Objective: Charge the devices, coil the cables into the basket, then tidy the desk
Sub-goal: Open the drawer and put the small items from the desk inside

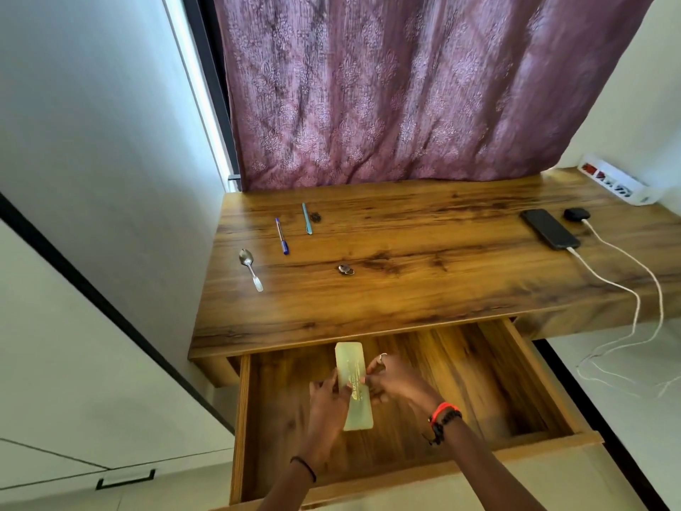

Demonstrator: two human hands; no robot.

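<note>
A pale translucent pencil case [354, 385] lies lengthwise in the open wooden drawer [516, 392]. My left hand [326, 403] grips its left edge and my right hand [392, 378] grips its right edge, fingers pinched on it. On the wooden desk [405, 289] lie a blue pen [282, 236], a teal pen [307, 218], a spoon [250, 269] and two small dark objects [346, 269] [315, 216]. At the right a black phone [549, 229] and a black earbud case [576, 214] each have a white cable [626, 289] plugged in.
A white power strip [613, 178] sits at the desk's far right corner. The cables hang over the desk's right edge to the floor. A purple curtain [405, 86] hangs behind the desk. White cabinet fronts [92, 363] stand at the left.
</note>
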